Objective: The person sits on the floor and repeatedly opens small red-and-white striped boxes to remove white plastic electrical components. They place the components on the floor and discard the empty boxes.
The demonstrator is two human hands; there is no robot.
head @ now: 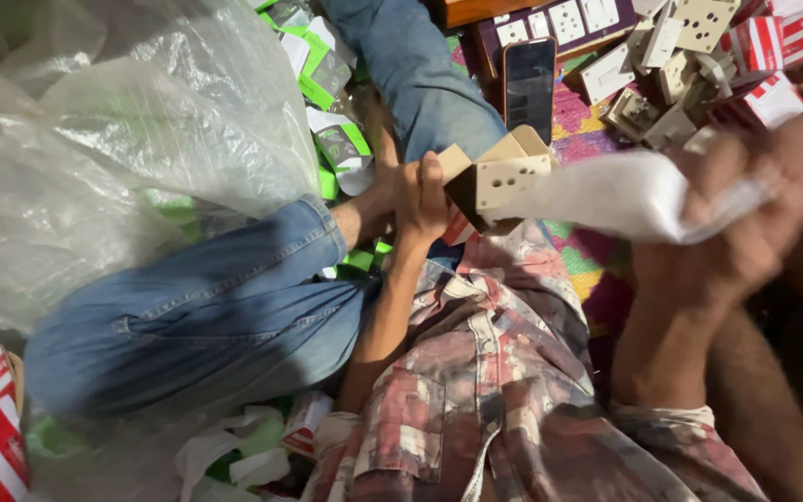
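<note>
The left hand [420, 200] is gripping a small brown cardboard box [499, 181] holding a beige socket plate, above the lap; the right hand [745, 195], blurred, is clutching a white plastic wrapper [625, 195] beside it. A black phone [529, 85] is lying beyond.

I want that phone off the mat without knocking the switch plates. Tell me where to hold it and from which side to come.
Take the dark phone by its two long edges, near the lower end, coming from above on the side nearest the person. It lies flat, screen up, so only the thin edges offer a grip. Socket plates crowd its upper end and loose switch parts lie to its right.
</note>
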